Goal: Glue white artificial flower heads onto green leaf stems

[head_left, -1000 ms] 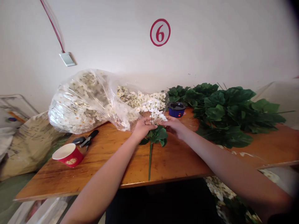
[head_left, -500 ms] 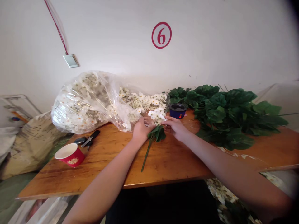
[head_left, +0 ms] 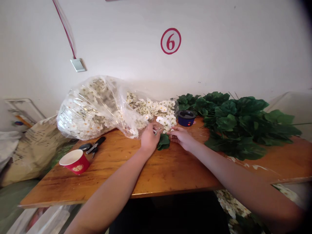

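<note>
Over the middle of the table, my left hand [head_left: 149, 139] is closed around a green leafy stem, its leaves [head_left: 163, 142] showing beside the fingers. The rest of that stem is hidden now. My right hand [head_left: 180, 137] pinches at the base of a small white artificial flower spray [head_left: 166, 122], just above the leaves. The two hands are close together, with flowers and leaves between them. Behind the right hand stands a small dark blue pot [head_left: 186, 118] with a lit red light.
A clear plastic bag [head_left: 85, 110] full of white flowers lies at the back left, more spilling from its mouth. Green leaf stems [head_left: 241, 120] are piled at the right. Near the left edge are a red paper cup [head_left: 78, 164] and a dark-handled tool [head_left: 97, 143] on the wooden table [head_left: 109, 175].
The green stem that pointed down towards me is out of sight, and its leaves now sit lower between my hands. My view has shifted slightly.
</note>
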A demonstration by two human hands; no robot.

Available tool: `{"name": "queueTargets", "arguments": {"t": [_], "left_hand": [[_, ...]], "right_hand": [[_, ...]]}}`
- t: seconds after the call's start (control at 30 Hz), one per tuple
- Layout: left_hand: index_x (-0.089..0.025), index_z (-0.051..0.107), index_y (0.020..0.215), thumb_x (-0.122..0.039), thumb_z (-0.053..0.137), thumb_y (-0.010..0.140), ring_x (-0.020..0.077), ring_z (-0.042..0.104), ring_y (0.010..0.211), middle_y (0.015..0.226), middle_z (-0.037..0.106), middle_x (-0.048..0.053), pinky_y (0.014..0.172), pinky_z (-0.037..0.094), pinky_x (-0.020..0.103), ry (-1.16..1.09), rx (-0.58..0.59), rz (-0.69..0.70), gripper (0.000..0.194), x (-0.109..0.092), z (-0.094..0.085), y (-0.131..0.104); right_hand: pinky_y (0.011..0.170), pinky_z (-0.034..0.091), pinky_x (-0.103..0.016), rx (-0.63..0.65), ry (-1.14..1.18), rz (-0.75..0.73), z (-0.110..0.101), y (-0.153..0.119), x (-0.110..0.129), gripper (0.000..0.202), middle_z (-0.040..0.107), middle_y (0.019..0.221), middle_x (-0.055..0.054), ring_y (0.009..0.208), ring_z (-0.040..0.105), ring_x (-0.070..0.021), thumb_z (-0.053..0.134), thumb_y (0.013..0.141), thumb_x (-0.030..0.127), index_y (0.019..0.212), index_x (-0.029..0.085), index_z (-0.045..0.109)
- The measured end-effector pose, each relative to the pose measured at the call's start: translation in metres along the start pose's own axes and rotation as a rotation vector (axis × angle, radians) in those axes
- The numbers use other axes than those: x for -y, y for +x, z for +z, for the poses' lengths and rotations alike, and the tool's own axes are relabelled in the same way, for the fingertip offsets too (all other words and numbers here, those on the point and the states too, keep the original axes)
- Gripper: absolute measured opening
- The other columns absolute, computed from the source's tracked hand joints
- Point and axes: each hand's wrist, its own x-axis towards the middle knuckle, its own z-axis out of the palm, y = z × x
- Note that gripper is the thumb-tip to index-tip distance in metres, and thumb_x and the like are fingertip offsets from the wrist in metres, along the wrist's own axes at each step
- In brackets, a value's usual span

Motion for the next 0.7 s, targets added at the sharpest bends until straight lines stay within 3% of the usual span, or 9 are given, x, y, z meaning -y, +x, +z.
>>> {"name": "queueTargets", "arguments": {"t": [0.23,0.47,0.7], "left_hand": [[-0.021,0.053,0.11,-0.034,0.07,0.076,0.0144,0.059,0.071,0.087,0.062,0.003,0.069,0.045,0.026,-0.064,-0.017,-0.039,0.04,0.009,0.006,0.001],[-0.02,0.053,0.107,-0.028,0.068,0.077,0.0136,0.059,0.072,0.084,0.062,0.002,0.069,0.046,0.025,-0.125,-0.017,-0.039,0.035,0.007,0.005,0.002],[-0.019,0.055,0.104,-0.028,0.071,0.075,0.0143,0.058,0.076,0.088,0.063,0.003,0.074,0.046,0.027,-0.165,0.009,0.015,0.035,-0.002,0.005,-0.001]], "right_hand": [[0.053,0.053,-0.023,0.017,-0.03,0.043,0.002,-0.003,0.001,0.036,0.07,0.071,-0.001,0.055,0.063,-0.0122,0.07,0.068,0.008,0.099,0.02,0.056],[0.053,0.053,-0.024,0.011,-0.051,0.086,0.0,0.0,-0.001,0.025,0.069,0.067,-0.001,0.051,0.06,-0.0117,0.072,0.068,0.012,0.086,0.02,0.058],[0.055,0.055,-0.027,0.029,-0.057,0.0,0.009,-0.007,0.002,0.029,0.071,0.076,-0.002,0.06,0.065,-0.0149,0.076,0.068,0.02,0.091,0.02,0.058]]}}
